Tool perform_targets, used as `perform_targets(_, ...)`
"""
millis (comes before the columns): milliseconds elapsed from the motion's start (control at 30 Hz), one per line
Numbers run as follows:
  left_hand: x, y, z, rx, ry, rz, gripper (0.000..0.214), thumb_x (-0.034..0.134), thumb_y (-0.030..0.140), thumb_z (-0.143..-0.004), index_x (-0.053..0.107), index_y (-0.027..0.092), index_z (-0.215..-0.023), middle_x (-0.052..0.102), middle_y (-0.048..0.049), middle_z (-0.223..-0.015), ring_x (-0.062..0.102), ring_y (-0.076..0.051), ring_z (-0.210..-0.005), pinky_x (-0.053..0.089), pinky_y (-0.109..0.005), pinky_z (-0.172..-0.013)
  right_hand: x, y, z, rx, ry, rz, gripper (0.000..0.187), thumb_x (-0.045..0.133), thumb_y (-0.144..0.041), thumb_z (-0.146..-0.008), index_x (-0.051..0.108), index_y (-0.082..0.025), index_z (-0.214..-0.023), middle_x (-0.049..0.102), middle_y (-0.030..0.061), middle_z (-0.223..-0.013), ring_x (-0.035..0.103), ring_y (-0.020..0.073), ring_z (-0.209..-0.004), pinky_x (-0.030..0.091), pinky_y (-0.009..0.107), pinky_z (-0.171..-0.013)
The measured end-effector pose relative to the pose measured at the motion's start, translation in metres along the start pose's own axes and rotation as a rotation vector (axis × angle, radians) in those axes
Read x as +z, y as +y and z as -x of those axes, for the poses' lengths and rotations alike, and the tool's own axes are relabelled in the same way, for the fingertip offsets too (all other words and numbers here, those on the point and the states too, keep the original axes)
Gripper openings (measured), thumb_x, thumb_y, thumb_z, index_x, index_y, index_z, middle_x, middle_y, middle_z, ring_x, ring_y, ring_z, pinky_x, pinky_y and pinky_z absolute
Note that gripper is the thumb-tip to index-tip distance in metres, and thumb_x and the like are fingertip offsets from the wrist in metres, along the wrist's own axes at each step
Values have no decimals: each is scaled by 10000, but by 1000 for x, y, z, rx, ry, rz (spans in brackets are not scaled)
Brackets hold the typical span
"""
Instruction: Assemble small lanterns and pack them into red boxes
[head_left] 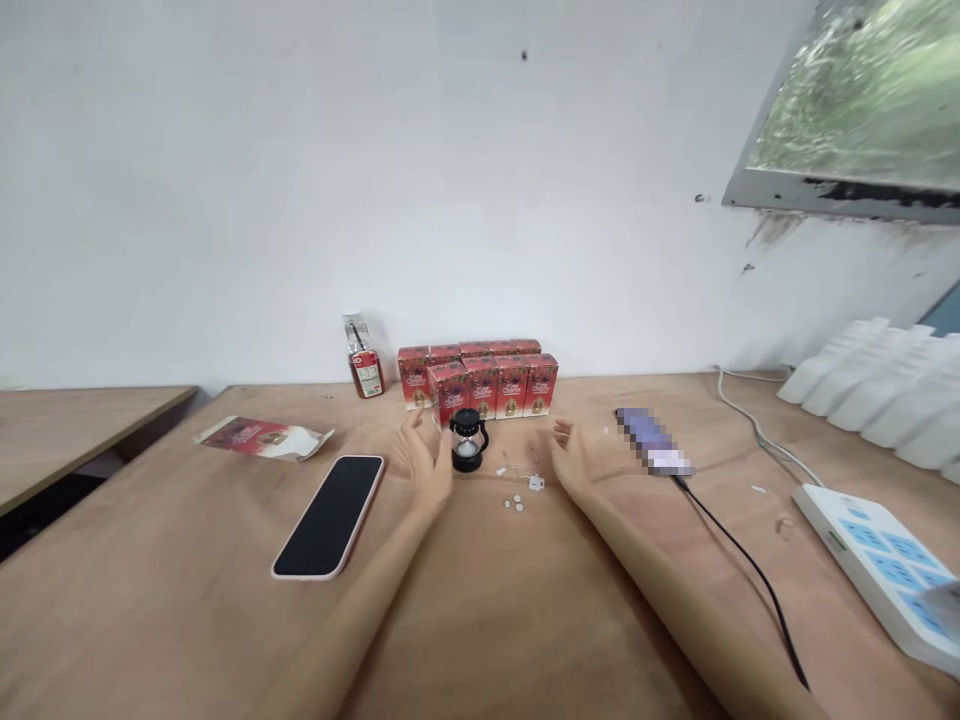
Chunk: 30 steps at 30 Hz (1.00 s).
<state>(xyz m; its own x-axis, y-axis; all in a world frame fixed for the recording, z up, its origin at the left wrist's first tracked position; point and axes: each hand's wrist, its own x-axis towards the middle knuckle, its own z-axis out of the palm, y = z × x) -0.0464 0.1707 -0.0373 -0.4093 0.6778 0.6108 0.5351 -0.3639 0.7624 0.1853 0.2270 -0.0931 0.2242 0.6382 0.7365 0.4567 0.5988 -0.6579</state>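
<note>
A small black lantern (467, 462) with a clear middle and side handles stands upright on the wooden table. Just left of it is my left hand (425, 468), thumb and fingers apart; the thumb is close to the lantern, and I cannot tell if they touch. My right hand (571, 458) rests to the right with loosely bent, parted fingers and nothing visible in it. Between the hands lie a small white piece (536, 483) with thin wire-like bits and several round button cells (517, 500). Red printed boxes (480, 388) stand in two rows behind the lantern.
A pink-edged phone (330, 515) and a flattened red-and-white carton (259, 438) lie left. A labelled bottle (366, 372) stands by the wall. To the right are another phone (652, 442) on a black cable (750, 560), a power strip (874, 560) and white plastic pieces (877, 390).
</note>
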Motion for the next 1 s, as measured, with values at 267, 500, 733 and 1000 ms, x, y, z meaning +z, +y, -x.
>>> perform_targets(267,3,27,-116,130,-401,-462,332,522,263,-755,575,197,-1075,600,-98,-1186,466,-301,-1172,347,-456,-985,-41,-24,-53,225,460,-84,550,347,-295,-885,106,-272,-1379,497,40,-969,592,115,-694,515,267,-627)
perform_targets(500,16,15,-143,84,-600,-586,487,729,370,-603,572,175,-1020,657,-127,-1044,588,-332,-1001,425,-435,-878,-26,-53,-51,121,347,-60,577,378,-353,-900,146,-254,-1418,500,109,-1114,577,170,-838,514,373,-776)
perform_targets(733,-37,41,-134,193,-239,-579,651,710,423,-645,475,157,-1191,614,-107,-1044,597,-278,-951,460,-394,-847,12,-49,16,22,67,-60,495,431,-303,-896,293,-231,-1365,493,117,-1163,520,199,-999,460,424,-900)
perform_targets(1000,-92,54,-19,74,-171,53,585,601,461,-752,435,232,-1264,558,-60,-1094,602,-208,-906,509,-344,-800,5,-94,52,-13,-191,-274,545,358,-425,-923,165,-239,-1398,386,158,-1335,557,215,-1070,523,408,-866)
